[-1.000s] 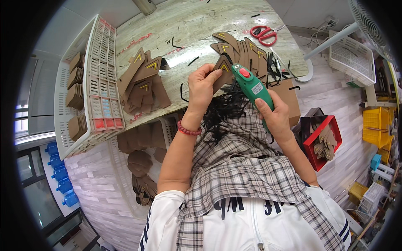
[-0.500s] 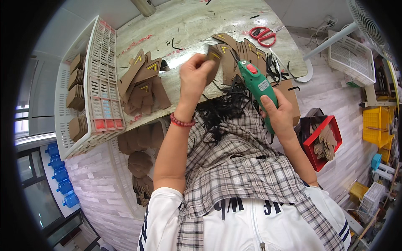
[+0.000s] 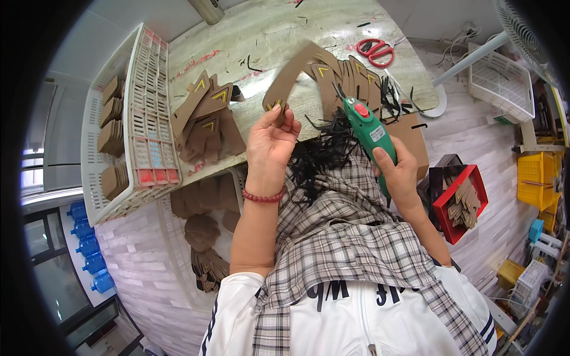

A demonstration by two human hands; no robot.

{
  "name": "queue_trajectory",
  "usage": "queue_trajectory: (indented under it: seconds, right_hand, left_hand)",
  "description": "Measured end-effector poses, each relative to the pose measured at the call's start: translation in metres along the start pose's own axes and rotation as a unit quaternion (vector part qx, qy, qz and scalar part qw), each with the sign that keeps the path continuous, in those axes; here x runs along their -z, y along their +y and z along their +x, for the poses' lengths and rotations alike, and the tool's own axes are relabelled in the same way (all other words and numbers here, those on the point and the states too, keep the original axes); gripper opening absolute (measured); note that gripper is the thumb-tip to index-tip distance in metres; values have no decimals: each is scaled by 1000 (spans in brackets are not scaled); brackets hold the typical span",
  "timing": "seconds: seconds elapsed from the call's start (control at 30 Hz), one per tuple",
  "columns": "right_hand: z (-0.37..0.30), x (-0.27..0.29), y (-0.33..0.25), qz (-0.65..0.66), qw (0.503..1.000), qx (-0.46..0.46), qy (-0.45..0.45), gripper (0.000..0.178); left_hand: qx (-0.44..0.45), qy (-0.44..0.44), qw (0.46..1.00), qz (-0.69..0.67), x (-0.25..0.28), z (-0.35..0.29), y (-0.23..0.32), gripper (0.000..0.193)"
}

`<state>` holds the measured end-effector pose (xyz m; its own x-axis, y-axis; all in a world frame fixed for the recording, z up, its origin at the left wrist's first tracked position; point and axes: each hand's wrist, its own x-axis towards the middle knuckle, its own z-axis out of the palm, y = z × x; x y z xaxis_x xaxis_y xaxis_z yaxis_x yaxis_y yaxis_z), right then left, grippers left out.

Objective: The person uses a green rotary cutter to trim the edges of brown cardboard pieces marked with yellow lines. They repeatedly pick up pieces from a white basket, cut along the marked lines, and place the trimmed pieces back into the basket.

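My left hand [image 3: 271, 147] is closed on the end of a flat, bent brown piece [image 3: 285, 78] with a yellow V-shaped mark; its far part is blurred. My right hand [image 3: 401, 178] grips green electric scissors [image 3: 369, 126] with a red button, their tip pointing to the far left beside a row of similar brown pieces [image 3: 356, 89]. Between the hands, black strip offcuts [image 3: 323, 151] lie in a heap over the table's edge and my plaid apron [image 3: 338, 255]. Left of my left hand is a loose pile of marked brown pieces [image 3: 205, 127].
Red-handled scissors [image 3: 375, 52] lie at the table's far right. A white basket [image 3: 151, 113] with stacked brown pieces stands at left. A red box [image 3: 460, 204] of brown pieces is at right, near a cardboard box [image 3: 411, 139]. A fan [image 3: 522, 29] stands far right.
My left hand has turned palm up and moved slightly nearer, and the brown piece in it now stretches away to the far right. The electric scissors stay nearly in place.
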<state>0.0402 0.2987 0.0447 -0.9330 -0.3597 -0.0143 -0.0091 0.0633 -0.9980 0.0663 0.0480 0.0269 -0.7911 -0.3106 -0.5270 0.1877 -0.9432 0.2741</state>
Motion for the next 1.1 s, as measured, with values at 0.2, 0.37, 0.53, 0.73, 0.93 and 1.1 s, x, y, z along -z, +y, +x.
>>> queue_trajectory:
  seconds: [0.2,0.37,0.53,0.73,0.93,1.1]
  right_hand:
    - [-5,-1,5,-37,999,-13,-1,37]
    - [-10,0,4,-74,997,-19,0,40]
    - [-12,-3,-1,-82,997,-4,0,41]
    - [-11,0,-8,-62,998,-29,-6,40]
    - [-7,1,-8,-78,997,17,-4,39]
    - [-6,6,-14,-82,996,-11,-21,40]
  left_hand:
    - [62,-44,997,30,3,-2,-27,12]
    - [17,-131,990,51,-22,-10,-40,15]
    - [-12,-146,987,66,-24,-5,-38,21]
    - [-100,-155,975,127,-20,3,-42,27]
    - [-151,-154,960,181,-24,1,-43,26]
    - [-179,-175,940,229,-22,5,-39,24]
